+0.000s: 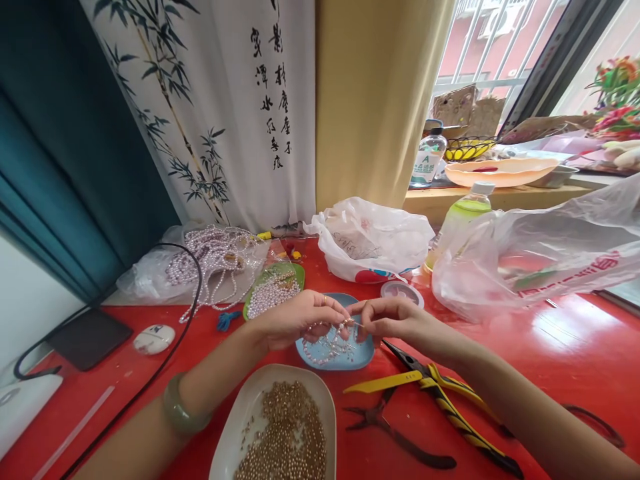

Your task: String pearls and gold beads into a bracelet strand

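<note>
My left hand [306, 319] is closed on a strand of small pinkish pearl beads [320, 359], which hangs down over a blue tray [365, 360]. Beside it my right hand [395, 319] pinches a thin, pin-like piece at the fingertips, too small to name surely. The fingertips of both hands nearly meet above the tray. Loose silvery pieces lie in the tray under the strand. Nearer to me stands a cream tray [240, 408] of gold beads [293, 433]. Behind my left hand is a green tray [302, 272] holding pale pearl beads [273, 293].
Long-nose pliers [450, 407], yellow tweezers [383, 383] and dark cutters [387, 427] lie by my right forearm. Bead strands [215, 260] on plastic, a white bag [370, 233], a clear bag [530, 247] and a bottle [467, 210] line the back. A cable [197, 287] crosses at left.
</note>
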`<state>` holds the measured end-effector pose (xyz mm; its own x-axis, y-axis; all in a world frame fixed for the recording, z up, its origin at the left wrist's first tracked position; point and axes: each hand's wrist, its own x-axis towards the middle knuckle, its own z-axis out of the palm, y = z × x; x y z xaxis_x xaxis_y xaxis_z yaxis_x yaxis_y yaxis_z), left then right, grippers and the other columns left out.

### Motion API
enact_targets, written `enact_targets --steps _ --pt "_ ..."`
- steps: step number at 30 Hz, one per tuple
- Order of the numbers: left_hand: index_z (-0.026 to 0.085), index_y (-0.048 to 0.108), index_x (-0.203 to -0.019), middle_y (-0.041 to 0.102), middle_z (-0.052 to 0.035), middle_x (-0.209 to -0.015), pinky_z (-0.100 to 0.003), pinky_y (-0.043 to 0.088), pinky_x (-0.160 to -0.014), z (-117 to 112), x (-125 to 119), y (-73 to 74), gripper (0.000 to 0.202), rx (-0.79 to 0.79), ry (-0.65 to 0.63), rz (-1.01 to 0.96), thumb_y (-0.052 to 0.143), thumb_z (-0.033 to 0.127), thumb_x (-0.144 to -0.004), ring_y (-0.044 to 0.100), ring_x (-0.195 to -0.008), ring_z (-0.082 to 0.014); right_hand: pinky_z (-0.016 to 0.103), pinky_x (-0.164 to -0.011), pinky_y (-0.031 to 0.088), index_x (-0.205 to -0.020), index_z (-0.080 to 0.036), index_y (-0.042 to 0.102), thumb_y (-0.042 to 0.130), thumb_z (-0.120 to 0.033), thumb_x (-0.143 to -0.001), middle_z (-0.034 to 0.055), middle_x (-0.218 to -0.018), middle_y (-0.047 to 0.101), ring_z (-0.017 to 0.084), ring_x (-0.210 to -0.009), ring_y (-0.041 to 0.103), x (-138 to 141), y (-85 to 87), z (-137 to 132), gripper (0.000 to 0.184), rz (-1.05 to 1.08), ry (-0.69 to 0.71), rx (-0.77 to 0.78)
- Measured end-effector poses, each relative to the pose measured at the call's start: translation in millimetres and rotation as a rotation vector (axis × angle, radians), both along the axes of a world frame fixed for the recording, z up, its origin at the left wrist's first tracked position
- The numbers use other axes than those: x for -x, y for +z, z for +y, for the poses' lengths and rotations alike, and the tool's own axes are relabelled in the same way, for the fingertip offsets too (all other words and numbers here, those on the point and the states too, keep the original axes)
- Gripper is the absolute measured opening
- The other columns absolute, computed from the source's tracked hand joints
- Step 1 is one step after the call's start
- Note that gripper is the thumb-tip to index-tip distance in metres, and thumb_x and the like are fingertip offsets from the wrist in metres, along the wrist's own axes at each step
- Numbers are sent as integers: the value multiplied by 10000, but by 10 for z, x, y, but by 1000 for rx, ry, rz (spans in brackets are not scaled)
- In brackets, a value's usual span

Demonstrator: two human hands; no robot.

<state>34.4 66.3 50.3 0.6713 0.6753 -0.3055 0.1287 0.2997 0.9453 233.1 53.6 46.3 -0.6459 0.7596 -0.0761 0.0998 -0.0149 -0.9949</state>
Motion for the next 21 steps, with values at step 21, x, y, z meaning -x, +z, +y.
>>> enact_targets --steps 21 --pt "146 548 -780 464 51 -543 -193 271 -403 -63 148 -60 261 -184 66 145 601 376 -669 361 -416 -45 159 -504 391 -652 -138 589 567 -178 -698 5 -628 614 58 -542 540 180 -114 16 65 119 -67 190"
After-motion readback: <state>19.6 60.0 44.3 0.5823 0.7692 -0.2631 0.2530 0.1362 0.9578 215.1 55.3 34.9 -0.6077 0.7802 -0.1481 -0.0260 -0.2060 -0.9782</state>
